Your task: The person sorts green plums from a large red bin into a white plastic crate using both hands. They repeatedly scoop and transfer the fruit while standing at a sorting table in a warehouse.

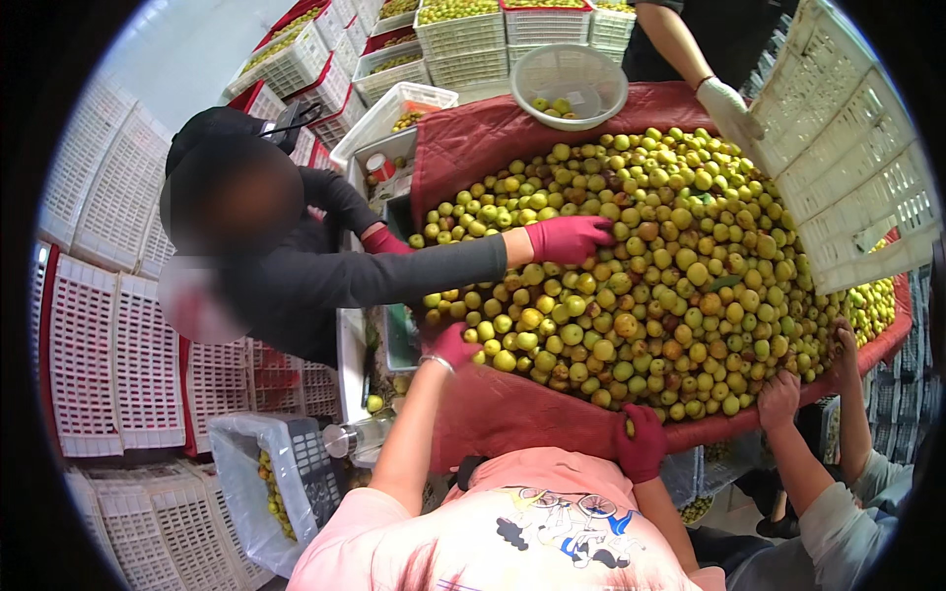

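Note:
A large heap of green-yellow jujube-like fruits [665,273] lies on a red quilted cloth [517,421] in front of me. My left hand [452,347], in a dark pink glove, reaches to the heap's near left edge; its fingertips are beside a fruit, and whether it grips one is unclear. My right hand [643,441], in a matching glove, is curled at the cloth's near edge, close to my body, with a greenish fruit showing between its fingers.
A co-worker's pink-gloved hand [569,238] reaches into the heap from the left. Another person's white-gloved hand [728,111] is beside a tilted white crate [850,140]. Bare hands [780,399] touch the right edge. A translucent bowl [569,85] stands at the back; a lined crate [259,487] stands lower left.

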A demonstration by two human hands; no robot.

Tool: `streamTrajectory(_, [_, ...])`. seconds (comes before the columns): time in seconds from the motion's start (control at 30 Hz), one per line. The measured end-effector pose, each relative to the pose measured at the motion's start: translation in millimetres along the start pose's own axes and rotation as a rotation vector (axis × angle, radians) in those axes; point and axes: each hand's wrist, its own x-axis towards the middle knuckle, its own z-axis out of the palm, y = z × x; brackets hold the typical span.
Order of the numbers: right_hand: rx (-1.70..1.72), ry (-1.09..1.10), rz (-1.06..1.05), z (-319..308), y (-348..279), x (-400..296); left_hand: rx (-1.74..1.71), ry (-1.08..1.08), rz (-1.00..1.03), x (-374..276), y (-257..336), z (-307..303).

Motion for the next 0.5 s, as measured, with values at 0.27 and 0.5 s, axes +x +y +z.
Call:
streamTrajectory(0.27, [-0.026,-0.012,0.084,-1.4,6.4,-5.9,0.318,0.084,0.177,-47.1,82.2,47.9])
streamTrajectory(0.5, [0.779,-0.110,0.593,43.9,35.2,37.7,0.163,-0.198,0.294,-48.4,124.1,51.2])
